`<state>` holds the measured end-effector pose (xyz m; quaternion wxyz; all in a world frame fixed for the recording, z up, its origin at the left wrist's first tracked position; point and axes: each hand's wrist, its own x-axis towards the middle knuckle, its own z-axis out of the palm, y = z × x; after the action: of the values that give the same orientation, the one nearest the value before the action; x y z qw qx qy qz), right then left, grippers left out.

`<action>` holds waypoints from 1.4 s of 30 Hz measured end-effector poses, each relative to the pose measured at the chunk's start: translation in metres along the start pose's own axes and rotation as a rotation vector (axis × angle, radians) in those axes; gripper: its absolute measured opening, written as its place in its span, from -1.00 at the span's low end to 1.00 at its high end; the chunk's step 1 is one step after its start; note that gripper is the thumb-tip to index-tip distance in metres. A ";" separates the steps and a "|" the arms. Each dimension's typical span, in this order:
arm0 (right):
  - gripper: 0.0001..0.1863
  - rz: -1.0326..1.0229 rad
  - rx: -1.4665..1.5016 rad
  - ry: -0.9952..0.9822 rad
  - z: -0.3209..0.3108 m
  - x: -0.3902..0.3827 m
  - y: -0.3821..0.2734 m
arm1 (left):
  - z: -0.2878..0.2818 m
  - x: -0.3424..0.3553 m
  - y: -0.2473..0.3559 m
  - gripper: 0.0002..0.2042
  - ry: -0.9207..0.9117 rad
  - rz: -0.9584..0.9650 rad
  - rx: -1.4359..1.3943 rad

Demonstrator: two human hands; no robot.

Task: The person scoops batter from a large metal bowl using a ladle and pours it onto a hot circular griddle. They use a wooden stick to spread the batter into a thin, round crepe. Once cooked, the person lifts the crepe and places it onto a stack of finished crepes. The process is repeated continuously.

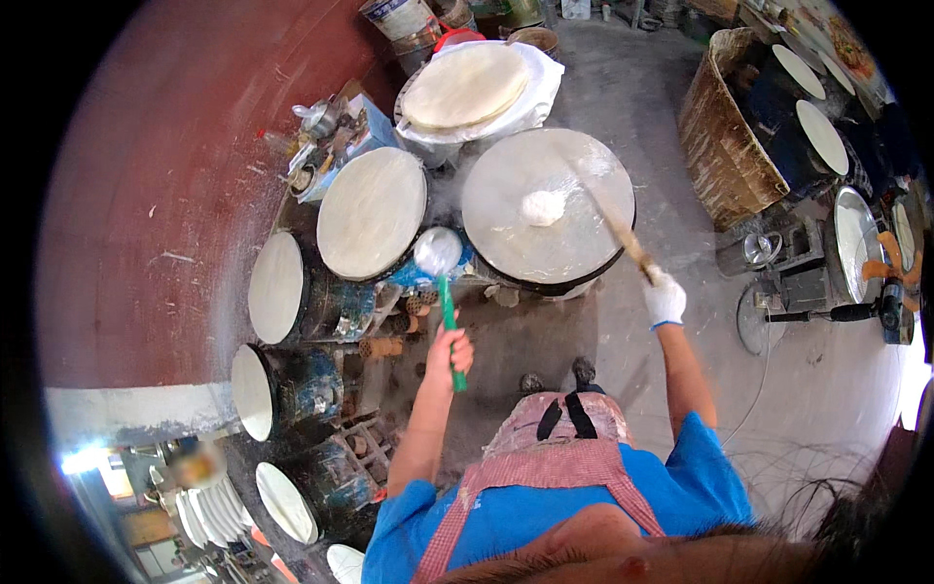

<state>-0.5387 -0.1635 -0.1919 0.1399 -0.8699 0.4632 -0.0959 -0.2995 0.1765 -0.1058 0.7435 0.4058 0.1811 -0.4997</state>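
Observation:
My bare left hand [449,356] is closed around the green handle of a ladle [439,253]. The ladle's round, pale bowl hangs between two round griddles, at the near left rim of the larger one. My right hand [664,299], in a white glove, grips a long wooden spreader [634,245]. Its blade reaches across the large round griddle [496,229], and the far end is blurred. On this griddle's pale, steaming surface lies a white mound of batter [543,207], left of the blade. A second griddle [373,209], to the left, carries a pale round sheet.
A stack of round flatbreads [465,86] rests on white cloth beyond the griddles. Several more griddles [277,288] line the left side by a red wall [165,214]. At right stand a scorched, brownish screen [730,131], a metal basin [856,238] and a pedestal fan [890,302].

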 end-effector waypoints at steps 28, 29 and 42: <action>-0.77 -0.065 0.110 0.282 -0.005 -0.157 -0.076 | -0.006 -0.061 -0.004 -0.69 -0.314 -0.380 -0.191; -0.77 -0.029 0.093 0.210 -0.005 -0.149 -0.070 | -0.009 -0.062 -0.002 -0.69 -0.323 -0.362 -0.192; -0.67 -0.151 0.237 0.034 0.038 -0.033 -0.099 | -0.079 -0.097 -0.012 -0.70 -0.095 -0.071 -0.444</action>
<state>-0.4691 -0.0776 -0.1958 0.2261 -0.8779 0.3841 -0.1751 -0.3414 0.2945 -0.0933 0.8041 0.2017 0.2654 -0.4922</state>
